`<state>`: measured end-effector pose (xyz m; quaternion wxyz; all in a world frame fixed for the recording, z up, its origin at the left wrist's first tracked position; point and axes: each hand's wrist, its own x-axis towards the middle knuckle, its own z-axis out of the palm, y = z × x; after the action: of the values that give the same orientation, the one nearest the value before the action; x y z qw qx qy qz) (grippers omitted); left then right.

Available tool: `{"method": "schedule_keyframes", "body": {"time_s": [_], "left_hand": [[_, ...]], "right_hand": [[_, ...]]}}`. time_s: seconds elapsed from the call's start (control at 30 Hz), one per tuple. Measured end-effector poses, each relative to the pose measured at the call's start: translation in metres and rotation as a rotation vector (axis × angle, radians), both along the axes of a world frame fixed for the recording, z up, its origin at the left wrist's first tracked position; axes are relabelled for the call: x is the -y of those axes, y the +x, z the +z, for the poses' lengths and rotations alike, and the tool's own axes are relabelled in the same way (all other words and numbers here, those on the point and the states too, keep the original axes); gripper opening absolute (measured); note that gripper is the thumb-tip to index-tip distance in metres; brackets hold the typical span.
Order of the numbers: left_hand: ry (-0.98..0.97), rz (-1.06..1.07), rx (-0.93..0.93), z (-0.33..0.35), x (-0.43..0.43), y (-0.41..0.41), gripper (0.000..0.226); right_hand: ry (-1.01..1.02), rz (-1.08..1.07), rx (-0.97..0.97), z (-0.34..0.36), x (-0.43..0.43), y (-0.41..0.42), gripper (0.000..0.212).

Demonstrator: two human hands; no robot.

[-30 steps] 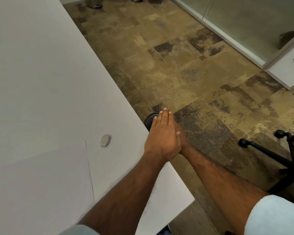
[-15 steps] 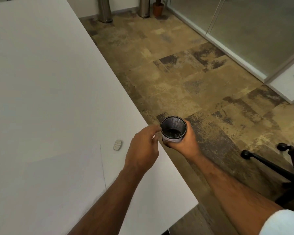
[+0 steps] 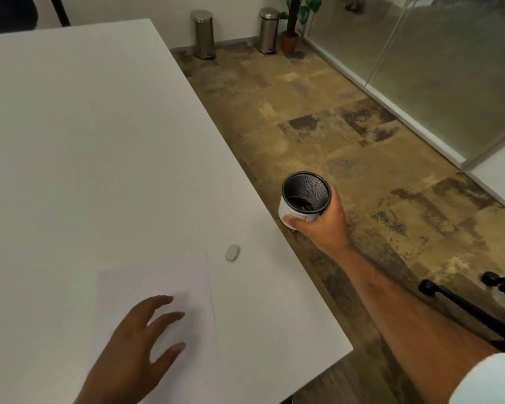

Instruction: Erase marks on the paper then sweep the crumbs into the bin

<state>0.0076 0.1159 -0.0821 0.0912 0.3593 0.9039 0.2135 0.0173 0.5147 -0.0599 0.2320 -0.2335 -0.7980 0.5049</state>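
A small black mesh bin [image 3: 305, 196] with a white wrap on its side is held upright in my right hand [image 3: 321, 221], just past the right edge of the white table [image 3: 99, 141]. A white sheet of paper [image 3: 158, 284] lies flat near the table's front. My left hand [image 3: 140, 345] hovers over the paper's lower part, fingers spread, holding nothing. A small white eraser [image 3: 232, 252] lies on the table just right of the paper's top corner. I cannot make out marks or crumbs on the paper.
Patterned brown carpet runs to the right of the table. Two steel pedal bins [image 3: 203, 33] [image 3: 268, 30] and a potted plant [image 3: 292, 27] stand by the far wall. A glass partition [image 3: 420, 68] runs along the right. A black chair base [image 3: 464, 304] sits by my right arm.
My left hand has left the bin's rim and drawn back over the paper, fingers now spread. My right hand has kept the bin beside the table edge. The view has tilted up.
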Motion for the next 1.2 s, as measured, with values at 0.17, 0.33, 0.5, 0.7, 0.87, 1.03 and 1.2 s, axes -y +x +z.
{"method": "schedule_keyframes", "body": {"time_s": [0.17, 0.33, 0.5, 0.7, 0.87, 1.03, 1.2], "left_hand": [[-0.28, -0.158, 0.078, -0.01, 0.032, -0.008, 0.116], [-0.389, -0.118, 0.218, -0.014, 0.022, -0.009, 0.123], [-0.302, -0.055, 0.16, -0.016, 0.008, -0.024, 0.121], [-0.305, 0.03, 0.176, -0.02, 0.003, -0.046, 0.128], [-0.324, 0.043, 0.169, -0.019, -0.001, -0.044, 0.12], [-0.358, 0.045, 0.169, -0.016, -0.002, -0.044, 0.118], [-0.37, 0.049, 0.184, -0.012, -0.003, -0.046, 0.118]], "right_hand": [[-0.054, 0.004, -0.074, 0.009, 0.055, -0.048, 0.088], [-0.09, -0.021, -0.056, 0.006, 0.087, -0.09, 0.085], [-0.097, 0.01, -0.026, -0.006, 0.096, -0.12, 0.088], [-0.098, 0.063, -0.005, -0.018, 0.1, -0.13, 0.09], [-0.098, 0.102, 0.022, -0.027, 0.102, -0.125, 0.088], [-0.107, 0.126, 0.036, -0.024, 0.103, -0.12, 0.087], [-0.091, 0.18, 0.08, -0.024, 0.094, -0.109, 0.091]]}}
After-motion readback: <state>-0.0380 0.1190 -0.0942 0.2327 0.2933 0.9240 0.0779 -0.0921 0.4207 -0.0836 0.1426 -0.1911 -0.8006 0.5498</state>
